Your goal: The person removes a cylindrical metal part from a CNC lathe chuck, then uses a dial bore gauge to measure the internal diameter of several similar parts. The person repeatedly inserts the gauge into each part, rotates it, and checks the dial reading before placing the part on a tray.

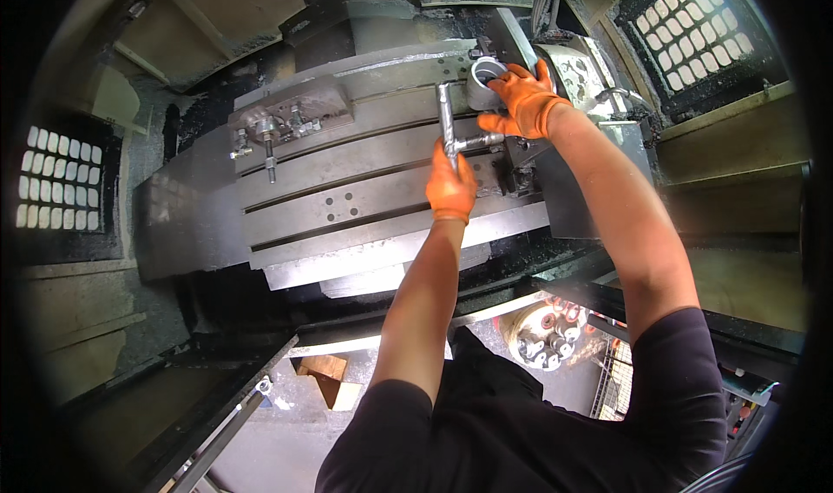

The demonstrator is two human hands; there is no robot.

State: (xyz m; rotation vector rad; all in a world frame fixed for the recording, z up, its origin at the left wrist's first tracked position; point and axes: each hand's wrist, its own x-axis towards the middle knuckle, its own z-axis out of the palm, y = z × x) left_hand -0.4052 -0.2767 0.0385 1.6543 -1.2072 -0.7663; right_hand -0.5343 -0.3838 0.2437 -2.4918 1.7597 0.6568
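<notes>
Head view, slotted metal bed (373, 139), beige enclosure (178, 46), orange-gloved left hand (451, 189) gripping silver T-handle (446, 116), right hand (526, 101) half-open on grey cylinder (479, 96)

Left grid panel (59, 179): bright openings in rows
Right grid panel (694, 32): similar, upper corner
Steel block (334, 103): upper left, metal fittings (267, 130) on it
Wooden piece (324, 367): brown, low, left of centre
Wire rack (616, 378): lower right, partly hidden

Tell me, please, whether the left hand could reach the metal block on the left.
Probably yes: only slotted table separates the left hand from the metal block, though that hand holds a handle.
</notes>
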